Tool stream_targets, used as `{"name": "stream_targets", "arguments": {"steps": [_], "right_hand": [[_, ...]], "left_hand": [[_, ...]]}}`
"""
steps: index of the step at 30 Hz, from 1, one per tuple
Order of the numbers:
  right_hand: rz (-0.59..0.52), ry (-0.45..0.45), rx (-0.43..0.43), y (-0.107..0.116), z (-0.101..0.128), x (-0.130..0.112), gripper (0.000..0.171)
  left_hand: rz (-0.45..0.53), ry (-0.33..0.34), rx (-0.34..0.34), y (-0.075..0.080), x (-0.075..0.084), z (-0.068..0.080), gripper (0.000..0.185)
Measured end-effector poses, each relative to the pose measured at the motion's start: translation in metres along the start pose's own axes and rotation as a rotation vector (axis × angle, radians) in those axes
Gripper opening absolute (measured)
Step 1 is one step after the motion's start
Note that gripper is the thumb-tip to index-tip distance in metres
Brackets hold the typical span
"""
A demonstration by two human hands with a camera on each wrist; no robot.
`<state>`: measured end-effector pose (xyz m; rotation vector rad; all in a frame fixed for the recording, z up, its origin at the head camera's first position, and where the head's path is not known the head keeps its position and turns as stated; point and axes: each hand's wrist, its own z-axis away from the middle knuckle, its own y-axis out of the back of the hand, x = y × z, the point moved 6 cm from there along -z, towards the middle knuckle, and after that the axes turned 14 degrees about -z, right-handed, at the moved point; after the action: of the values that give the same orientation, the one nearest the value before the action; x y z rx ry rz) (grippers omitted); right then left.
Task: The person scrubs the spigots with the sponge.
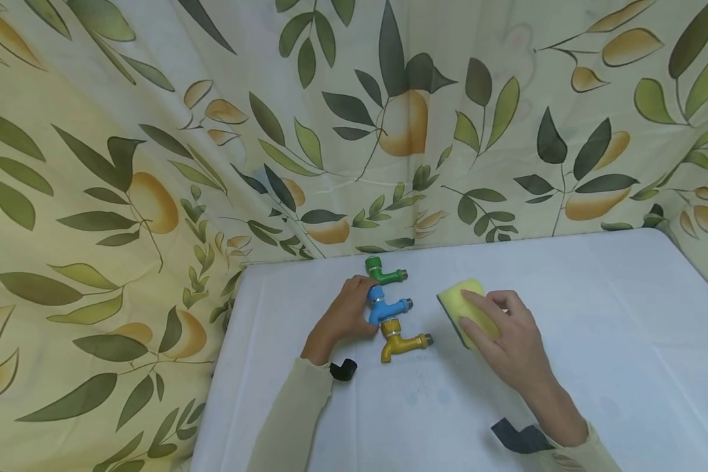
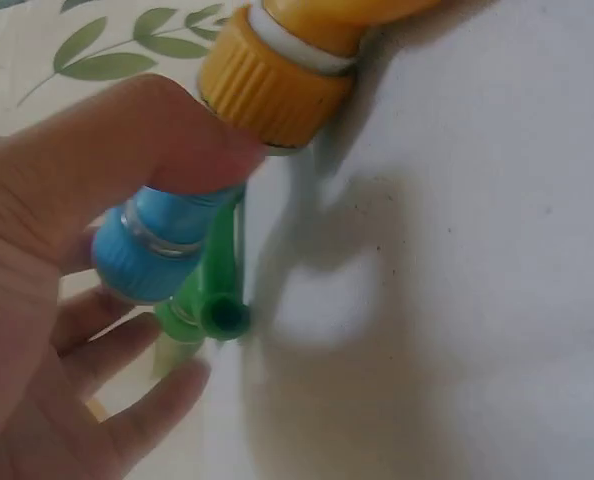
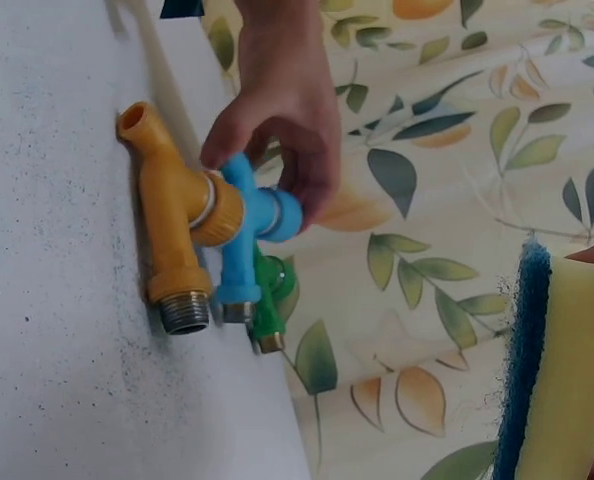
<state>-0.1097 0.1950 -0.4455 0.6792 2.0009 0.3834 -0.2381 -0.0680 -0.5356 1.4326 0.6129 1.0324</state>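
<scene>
Blue plastic tap (image 1: 385, 307) with threaded metal spout, gripped by left hand (image 1: 347, 314); yellow sponge (image 1: 463, 307) pressed under flat, open right hand (image 1: 507, 341)

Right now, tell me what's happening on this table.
A person works at a white-covered table with three plastic taps lying in a row. The left hand grips the blue tap in the middle, with the green tap on the far side of it and the yellow tap on the near side. The right hand rests on a yellow sponge with a dark blue scouring side, just to the right of the taps. The sponge does not touch any tap.
</scene>
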Motion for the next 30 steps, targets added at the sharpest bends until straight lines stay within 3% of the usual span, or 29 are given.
{"name": "stream_targets", "arguments": {"steps": [6,13,18,23,27,30], "right_hand": [[-0.002,-0.001,-0.005,-0.003,-0.002,0.0,0.046],[0.003,-0.049,0.016,-0.006,-0.007,-0.001,0.046],[-0.007,-0.085,0.031,-0.016,-0.006,-0.006,0.045],[0.005,0.103,0.036,-0.019,0.001,-0.024,0.047],[0.009,0.092,0.145,-0.011,0.003,-0.026,0.047],[-0.004,0.146,0.125,-0.012,0.006,-0.034,0.04]], "left_hand": [[0.25,0.007,0.057,0.01,0.002,0.017,0.097],[0.506,-0.119,0.17,0.024,0.028,0.038,0.096],[0.478,-0.216,0.254,0.033,0.053,0.052,0.097],[0.445,-0.315,0.344,0.044,0.074,0.065,0.096],[0.391,-0.345,0.419,0.052,0.083,0.072,0.097],[0.372,-0.367,0.449,0.054,0.09,0.073,0.096]]}}
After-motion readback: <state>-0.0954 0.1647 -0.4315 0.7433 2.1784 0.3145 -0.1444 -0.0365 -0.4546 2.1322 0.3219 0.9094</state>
